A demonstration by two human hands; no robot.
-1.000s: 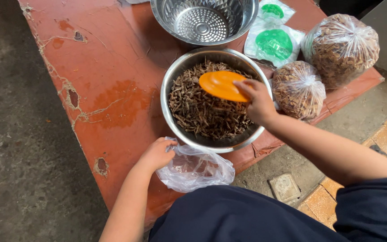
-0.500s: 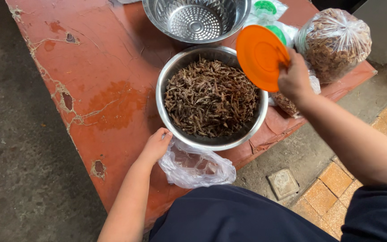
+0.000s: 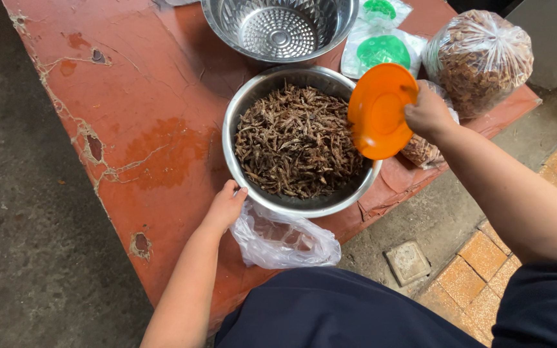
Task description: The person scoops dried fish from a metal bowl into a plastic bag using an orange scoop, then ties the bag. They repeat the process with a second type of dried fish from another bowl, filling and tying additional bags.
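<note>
Bench: a worn red-painted concrete bench (image 3: 149, 129), cracked and chipped, carries everything here.
Bowl: a wide round stainless-steel bowl (image 3: 253, 109) heaped with small dried brown fish (image 3: 298, 142) stands near the bench's front edge; loaded like this it is probably heavy and best steadied at the rim.
Colander: a perforated steel colander bowl (image 3: 278, 29) sits just behind it.
Bags: a knotted clear plastic bag of dried brown pieces (image 3: 478, 58) stands to the right, apart from the bowl.
Empty bag: a crumpled thin clear plastic bag (image 3: 285, 241) lies at the bowl's front, soft and slippery.
Dish: a small round orange plastic dish (image 3: 378, 109) is tilted over the bowl's right rim; light, stiff, held by its edge.
Right hand (image 3: 430, 113): grip clenched on the dish's edge.
Left hand (image 3: 227, 206): rests against the bowl's near rim beside the empty bag; whether its grip pinches the bag I cannot tell.
</note>
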